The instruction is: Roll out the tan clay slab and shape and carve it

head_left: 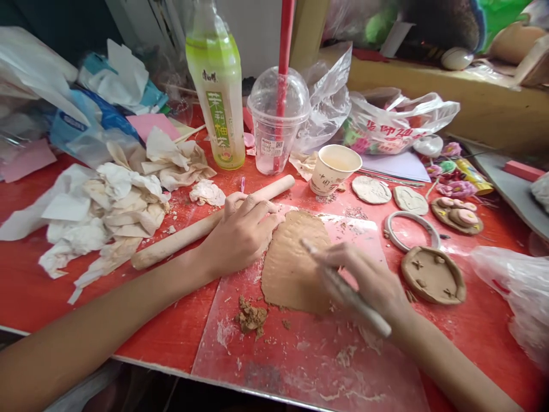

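A thin brown clay slab lies flat on a clear plastic sheet over the red table. My left hand is closed over a pale wooden rolling pin, beside the slab's upper left edge; its fingertips are partly hidden. Over the right part of the slab, my right hand grips a slim stick-like clay tool, blurred by motion. The tool's tip points up and left above the slab; whether it touches the clay I cannot tell. Crumbled clay scraps sit below the slab.
Crumpled tissues cover the left. Behind stand a tea bottle, a lidded plastic cup with a red straw and a paper cup. At right lie a ring, a rimmed clay disc and a decorated clay piece.
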Action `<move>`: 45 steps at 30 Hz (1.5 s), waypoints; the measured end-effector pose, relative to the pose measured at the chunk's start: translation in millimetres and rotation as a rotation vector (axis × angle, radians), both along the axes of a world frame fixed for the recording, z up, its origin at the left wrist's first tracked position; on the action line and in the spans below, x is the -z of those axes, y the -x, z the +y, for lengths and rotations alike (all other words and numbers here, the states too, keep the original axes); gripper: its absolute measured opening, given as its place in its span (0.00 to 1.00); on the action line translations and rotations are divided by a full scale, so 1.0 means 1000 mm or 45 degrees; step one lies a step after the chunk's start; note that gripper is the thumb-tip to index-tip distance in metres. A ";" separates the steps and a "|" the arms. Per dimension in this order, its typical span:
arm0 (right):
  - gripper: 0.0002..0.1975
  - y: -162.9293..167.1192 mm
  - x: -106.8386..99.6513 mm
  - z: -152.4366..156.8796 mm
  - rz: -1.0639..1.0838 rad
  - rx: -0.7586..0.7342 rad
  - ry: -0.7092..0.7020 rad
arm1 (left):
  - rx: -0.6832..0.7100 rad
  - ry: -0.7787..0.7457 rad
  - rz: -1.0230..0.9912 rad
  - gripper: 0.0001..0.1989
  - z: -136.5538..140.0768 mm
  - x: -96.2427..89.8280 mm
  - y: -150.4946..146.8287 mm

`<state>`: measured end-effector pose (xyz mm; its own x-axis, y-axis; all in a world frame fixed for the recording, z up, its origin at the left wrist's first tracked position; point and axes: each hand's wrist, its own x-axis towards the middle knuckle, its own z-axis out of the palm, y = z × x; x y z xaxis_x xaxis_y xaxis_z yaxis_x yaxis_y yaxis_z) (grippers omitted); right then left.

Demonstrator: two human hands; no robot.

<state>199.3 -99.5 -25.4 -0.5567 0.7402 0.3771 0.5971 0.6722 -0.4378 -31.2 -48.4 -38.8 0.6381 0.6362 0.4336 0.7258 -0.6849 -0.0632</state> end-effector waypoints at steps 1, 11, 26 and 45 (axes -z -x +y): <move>0.05 -0.002 0.000 0.003 0.014 0.142 -0.002 | 0.001 -0.006 -0.004 0.09 0.000 0.000 0.000; 0.07 0.012 -0.003 -0.011 -0.058 -0.393 0.099 | -0.005 -0.031 0.007 0.09 0.000 0.002 0.000; 0.06 0.016 -0.004 -0.008 -0.075 -0.348 0.040 | -0.022 -0.035 0.000 0.07 0.001 0.002 0.001; 0.02 0.013 -0.003 0.023 -0.033 0.112 -0.070 | -0.101 -0.013 -0.020 0.08 0.002 0.001 0.001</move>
